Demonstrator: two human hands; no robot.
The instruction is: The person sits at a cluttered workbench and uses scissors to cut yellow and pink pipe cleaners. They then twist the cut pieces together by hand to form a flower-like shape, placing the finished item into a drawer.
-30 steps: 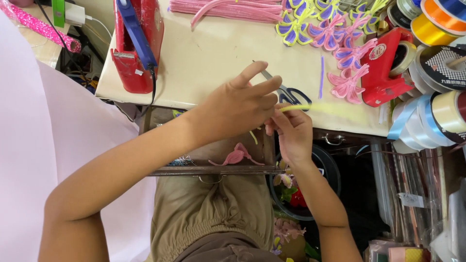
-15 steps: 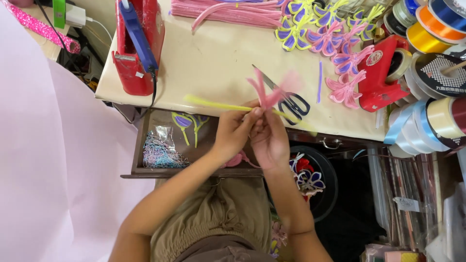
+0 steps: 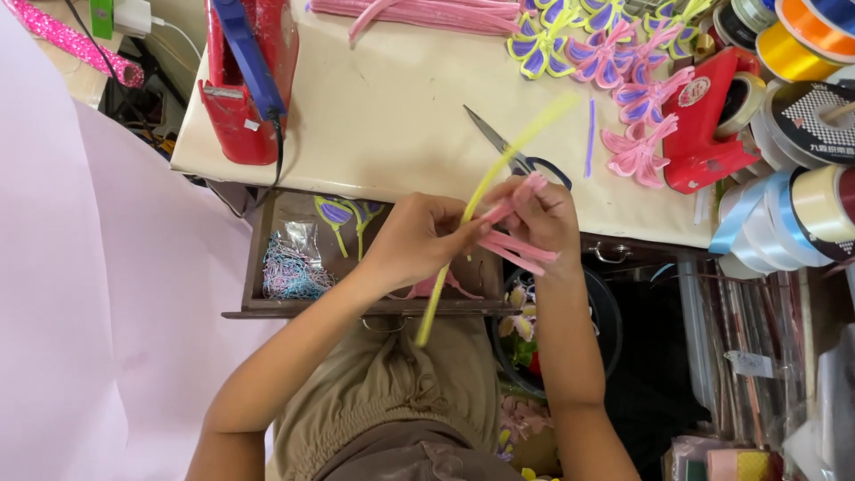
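My left hand [image 3: 417, 242] pinches a long yellow-green pipe cleaner [image 3: 521, 145] that slants from the tabletop down to my lap. My right hand [image 3: 541, 218] grips a bunch of pink pipe cleaner loops [image 3: 515, 251] against that yellow stem. Both hands meet just in front of the table edge, above an open wooden drawer [image 3: 267, 307]. Black-handled scissors [image 3: 512, 153] lie on the cream table [image 3: 383, 107] just behind my right hand.
A red stand holding a blue glue gun [image 3: 251, 71] is at the table's left. Finished pink, purple and yellow pipe cleaner flowers [image 3: 614, 62] lie at the back right beside a red tape dispenser [image 3: 704, 134]. Ribbon spools [image 3: 802, 196] crowd the right. Pink sheet [image 3: 80, 312] covers the left.
My hands dropped from the table edge and drew together over the drawer. The yellow pipe cleaner swung from lying nearly flat to a steep slant, and the pink loops are now folded into my right hand.
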